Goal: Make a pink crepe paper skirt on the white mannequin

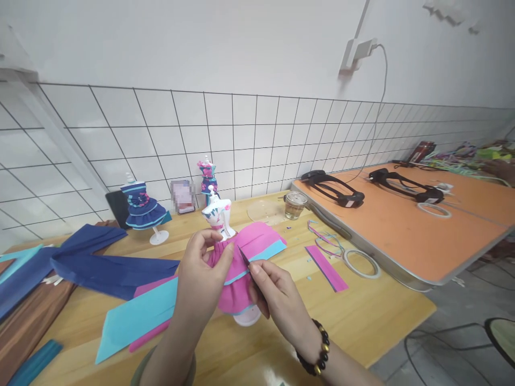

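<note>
A small white dress-form mannequin [220, 214] stands on the wooden table in front of me, its bodice patterned with blue and pink. A pink ruffled skirt [233, 298] with light blue trim hangs round its lower part. My left hand [204, 262] is closed on the gathered pink skirt at the waist, thumb and fingers pinching it. In my right hand [273, 287] are dark, pointed tweezers [243, 257], their tip against the pink layer near my left thumb. A loose pink flap [257, 236] with a light blue edge spreads to the right of the waist.
A mannequin in a blue dress [145, 206] and another in pink and blue [208, 177] stand behind. Blue strips [108, 268] and a light blue sheet [137, 324] lie left. Rightward are a lidded cup [295, 206], tape roll [362, 264], pink strip [326, 269] and orange table [386, 225].
</note>
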Demonstrator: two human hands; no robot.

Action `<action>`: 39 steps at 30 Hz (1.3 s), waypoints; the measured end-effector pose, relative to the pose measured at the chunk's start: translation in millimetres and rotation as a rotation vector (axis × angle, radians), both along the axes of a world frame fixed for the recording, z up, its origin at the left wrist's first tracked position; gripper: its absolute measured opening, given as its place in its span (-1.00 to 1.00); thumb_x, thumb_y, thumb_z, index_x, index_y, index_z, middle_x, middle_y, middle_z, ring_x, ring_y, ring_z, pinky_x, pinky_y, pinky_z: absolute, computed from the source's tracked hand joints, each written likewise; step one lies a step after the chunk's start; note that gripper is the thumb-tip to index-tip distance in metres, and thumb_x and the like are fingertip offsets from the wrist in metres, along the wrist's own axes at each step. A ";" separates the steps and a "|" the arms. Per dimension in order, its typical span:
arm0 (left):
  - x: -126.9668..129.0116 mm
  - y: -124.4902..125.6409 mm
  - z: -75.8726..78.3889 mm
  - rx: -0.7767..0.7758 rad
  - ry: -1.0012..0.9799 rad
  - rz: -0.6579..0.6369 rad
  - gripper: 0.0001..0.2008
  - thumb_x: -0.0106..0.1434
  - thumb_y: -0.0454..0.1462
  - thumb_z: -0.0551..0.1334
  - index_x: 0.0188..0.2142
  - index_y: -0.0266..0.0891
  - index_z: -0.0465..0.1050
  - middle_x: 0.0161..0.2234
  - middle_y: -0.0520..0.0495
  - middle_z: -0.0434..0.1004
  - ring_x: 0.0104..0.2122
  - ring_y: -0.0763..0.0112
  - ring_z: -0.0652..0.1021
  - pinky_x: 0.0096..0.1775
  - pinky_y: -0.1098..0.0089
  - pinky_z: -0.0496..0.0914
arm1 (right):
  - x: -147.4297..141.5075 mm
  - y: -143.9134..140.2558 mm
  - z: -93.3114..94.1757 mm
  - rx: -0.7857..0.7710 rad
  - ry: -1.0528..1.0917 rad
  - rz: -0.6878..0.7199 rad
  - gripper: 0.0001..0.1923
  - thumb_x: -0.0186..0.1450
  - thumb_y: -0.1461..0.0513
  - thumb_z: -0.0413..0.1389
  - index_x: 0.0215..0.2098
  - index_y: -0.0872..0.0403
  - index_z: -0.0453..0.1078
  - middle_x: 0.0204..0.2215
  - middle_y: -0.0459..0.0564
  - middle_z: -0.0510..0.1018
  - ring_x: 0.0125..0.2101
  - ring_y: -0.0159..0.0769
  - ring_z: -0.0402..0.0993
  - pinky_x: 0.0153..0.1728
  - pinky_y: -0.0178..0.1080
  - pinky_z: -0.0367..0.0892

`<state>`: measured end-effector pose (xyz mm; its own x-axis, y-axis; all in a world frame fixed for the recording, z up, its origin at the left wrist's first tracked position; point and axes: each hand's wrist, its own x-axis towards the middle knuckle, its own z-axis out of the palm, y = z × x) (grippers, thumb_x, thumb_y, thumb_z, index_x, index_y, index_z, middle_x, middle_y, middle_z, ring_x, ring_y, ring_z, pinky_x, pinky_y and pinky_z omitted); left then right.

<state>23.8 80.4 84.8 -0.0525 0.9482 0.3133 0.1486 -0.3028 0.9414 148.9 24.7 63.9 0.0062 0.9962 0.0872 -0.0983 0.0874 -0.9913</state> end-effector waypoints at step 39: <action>-9.3 5.6 7.2 -0.037 -0.197 0.028 -0.72 -0.01 -0.23 0.34 -0.34 -0.19 0.29 -0.34 0.01 0.42 -0.30 0.42 0.51 -0.27 0.45 0.40 | 36.2 -4.4 -2.1 0.093 -0.139 -0.208 -0.66 0.31 -0.02 -0.03 -0.34 0.07 0.31 -0.51 -0.14 0.25 -0.50 -0.43 0.16 -0.48 -0.38 0.14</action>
